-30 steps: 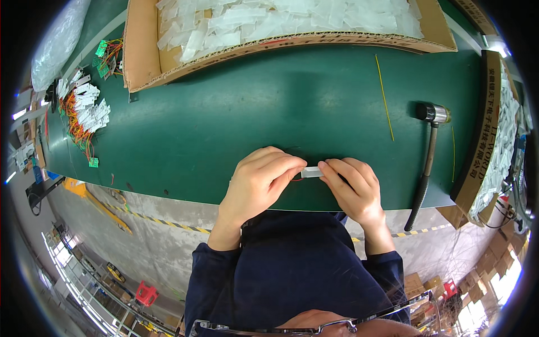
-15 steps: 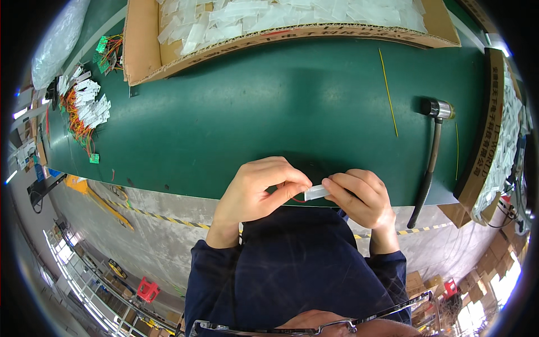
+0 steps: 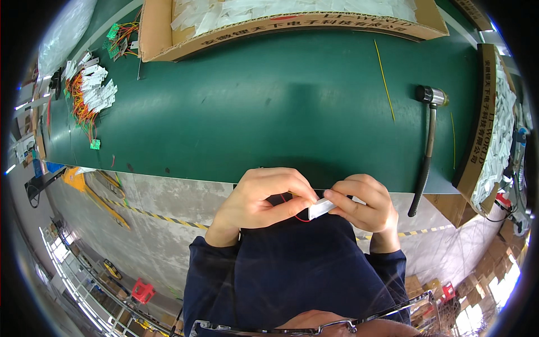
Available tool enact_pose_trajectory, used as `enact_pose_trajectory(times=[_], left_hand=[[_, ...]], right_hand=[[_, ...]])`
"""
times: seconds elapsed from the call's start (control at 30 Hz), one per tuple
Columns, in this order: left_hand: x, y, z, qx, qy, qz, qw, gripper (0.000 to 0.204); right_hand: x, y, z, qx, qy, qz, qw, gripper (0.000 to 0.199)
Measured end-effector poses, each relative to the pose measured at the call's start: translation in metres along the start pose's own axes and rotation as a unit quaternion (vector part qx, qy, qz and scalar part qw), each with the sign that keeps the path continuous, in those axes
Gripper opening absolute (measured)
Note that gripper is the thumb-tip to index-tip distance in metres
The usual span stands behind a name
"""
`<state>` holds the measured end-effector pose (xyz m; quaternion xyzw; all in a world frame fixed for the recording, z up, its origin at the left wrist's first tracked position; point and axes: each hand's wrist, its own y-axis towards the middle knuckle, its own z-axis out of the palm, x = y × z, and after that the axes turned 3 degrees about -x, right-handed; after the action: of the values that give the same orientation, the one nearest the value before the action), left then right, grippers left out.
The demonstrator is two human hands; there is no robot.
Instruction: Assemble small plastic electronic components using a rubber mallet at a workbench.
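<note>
Just off the near edge of the table, in front of my body, both hands meet at a small white, translucent-looking plastic sleeve (image 3: 320, 209). My right hand (image 3: 365, 203) grips it between thumb and fingers from the right. At its left end, the thumb and fingertips of my left hand (image 3: 268, 197) are pinched together. A thin red wire (image 3: 303, 219) curves out by that left end and passes under my left fingers. What else the left fingertips hold is hidden.
A cardboard box (image 3: 292, 31) of clear plastic pieces spans the far side; another box (image 3: 477, 118) stands right. A mallet (image 3: 429, 135) lies beside yellow sticks (image 3: 384, 78). At left lie white wired strips (image 3: 96, 90) and green circuit boards (image 3: 95, 144). The table edge (image 3: 185, 177) runs before me.
Both hands and the plastic sleeve have come slightly nearer my body, past the table edge. The sleeve is tilted a little more, and more red wire shows. The view has shifted slightly.
</note>
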<state>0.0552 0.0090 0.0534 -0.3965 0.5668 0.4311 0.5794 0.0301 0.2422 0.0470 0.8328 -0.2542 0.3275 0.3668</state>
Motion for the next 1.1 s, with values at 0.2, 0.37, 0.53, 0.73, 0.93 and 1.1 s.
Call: enact_pose_trajectory(times=[0.2,0.37,0.53,0.73,0.93,1.1], left_hand=[[-0.003,-0.008,0.004,0.003,-0.004,0.022,1.0,0.011],[-0.004,-0.01,0.007,-0.003,-0.013,0.019,1.0,0.01],[-0.006,-0.01,0.007,0.01,-0.014,0.007,1.0,0.01],[-0.007,-0.01,0.007,0.033,-0.013,-0.001,0.999,0.009],[-0.004,-0.011,0.006,0.061,-0.006,0.051,0.997,0.01],[-0.001,-0.02,0.007,0.023,0.124,0.22,0.967,0.018]], right_hand=[[0.006,-0.006,0.001,-0.012,0.0,-0.024,1.0,0.039],[0.009,-0.01,0.003,-0.017,-0.015,-0.026,0.999,0.038],[0.009,-0.009,0.002,-0.014,-0.001,-0.024,1.0,0.038],[0.008,-0.011,0.002,-0.013,0.017,-0.032,0.999,0.038],[0.014,-0.011,-0.002,-0.005,0.002,-0.048,0.999,0.035],[0.024,-0.012,-0.006,0.008,-0.024,-0.053,0.998,0.035]])
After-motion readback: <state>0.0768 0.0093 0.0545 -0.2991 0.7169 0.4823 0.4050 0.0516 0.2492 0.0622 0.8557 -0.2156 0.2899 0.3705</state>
